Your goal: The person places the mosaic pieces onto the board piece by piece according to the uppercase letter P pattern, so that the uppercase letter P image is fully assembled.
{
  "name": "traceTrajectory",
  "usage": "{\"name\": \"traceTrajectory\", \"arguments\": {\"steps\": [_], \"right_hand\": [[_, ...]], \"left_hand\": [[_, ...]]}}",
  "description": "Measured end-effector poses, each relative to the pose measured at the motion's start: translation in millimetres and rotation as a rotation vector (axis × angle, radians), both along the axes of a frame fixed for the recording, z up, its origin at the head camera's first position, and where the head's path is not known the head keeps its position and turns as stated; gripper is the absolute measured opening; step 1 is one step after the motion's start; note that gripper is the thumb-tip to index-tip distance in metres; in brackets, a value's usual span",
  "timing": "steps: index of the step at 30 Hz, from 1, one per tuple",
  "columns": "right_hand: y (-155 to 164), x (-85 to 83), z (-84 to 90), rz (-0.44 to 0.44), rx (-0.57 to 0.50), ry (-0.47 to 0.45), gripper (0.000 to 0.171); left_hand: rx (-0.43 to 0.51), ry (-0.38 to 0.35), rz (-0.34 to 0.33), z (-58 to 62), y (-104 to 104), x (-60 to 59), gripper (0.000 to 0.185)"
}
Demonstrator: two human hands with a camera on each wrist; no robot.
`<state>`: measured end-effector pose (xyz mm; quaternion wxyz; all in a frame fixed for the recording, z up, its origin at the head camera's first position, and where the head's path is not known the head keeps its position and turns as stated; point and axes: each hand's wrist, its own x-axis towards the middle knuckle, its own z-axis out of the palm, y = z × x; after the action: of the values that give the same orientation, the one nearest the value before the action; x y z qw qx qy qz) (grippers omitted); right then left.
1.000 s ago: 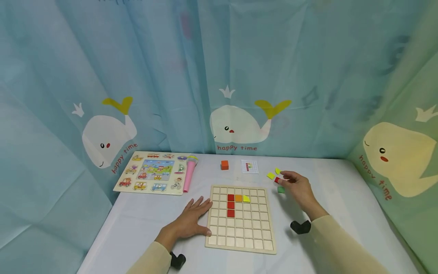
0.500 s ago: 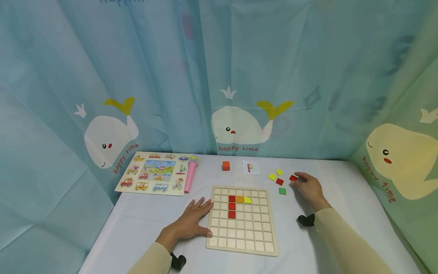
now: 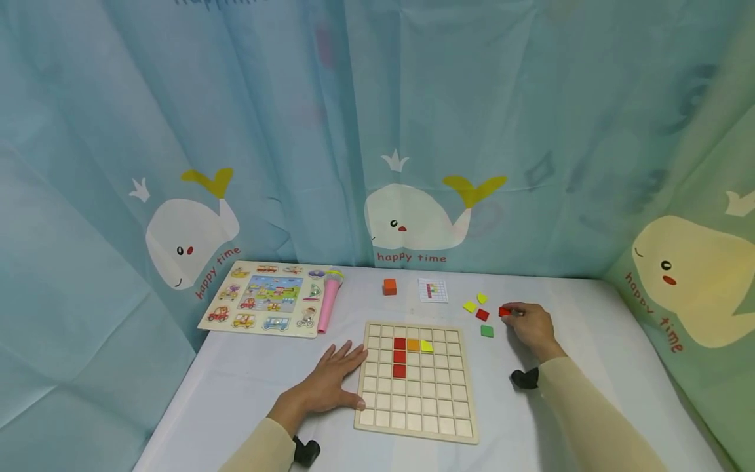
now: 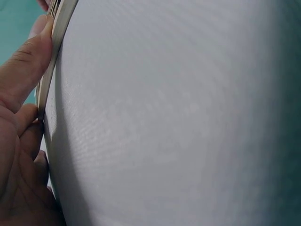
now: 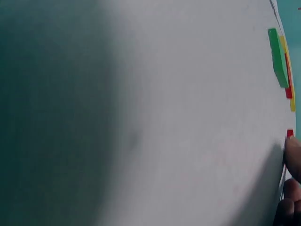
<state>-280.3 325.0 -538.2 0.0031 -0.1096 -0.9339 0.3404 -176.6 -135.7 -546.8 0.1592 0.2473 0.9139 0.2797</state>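
In the head view, my left hand [image 3: 329, 381] lies with fingers spread along the left edge of a wooden grid board [image 3: 439, 419]. Its thumb rests on the rim near the lower left corner. The board [image 4: 59, 35] shows edge-on beside the thumb in the left wrist view. Set in its cells are several red tiles [image 3: 399, 357] in a column, an orange tile [image 3: 413, 345] and a yellow tile [image 3: 426, 345]. To the board's right, my right hand [image 3: 535, 328] pinches a red tile [image 3: 504, 312] between thumb and fingers, low over the table.
Left of the right hand lie two yellow pieces [image 3: 469, 306], another red tile [image 3: 482, 314] and a green tile [image 3: 486, 331]. Behind the board are a printed pattern card [image 3: 433, 290] and an orange-red cube [image 3: 390, 286]. A picture puzzle [image 3: 230, 316] and a pink toy microphone [image 3: 329, 305] sit back left.
My right hand has moved right from the loose pieces with a red tile, then slightly down toward the table. Another red tile stays among the loose pieces. My left hand keeps its place.
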Motion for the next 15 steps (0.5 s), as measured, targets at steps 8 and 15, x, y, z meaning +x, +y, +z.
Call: {"name": "traceTrajectory", "arguments": {"steps": [8, 15], "right_hand": [[4.8, 2.5, -0.5, 0.046, 0.003, -0.014, 0.038], [7.2, 2.9, -1.1, 0.019, -0.017, -0.036, 0.037]], "left_hand": [[-0.016, -0.008, 0.014, -0.4, -0.4, -0.5, 0.105], [-0.019, 0.001, 0.009, 0.8, 0.1, 0.3, 0.104]]}}
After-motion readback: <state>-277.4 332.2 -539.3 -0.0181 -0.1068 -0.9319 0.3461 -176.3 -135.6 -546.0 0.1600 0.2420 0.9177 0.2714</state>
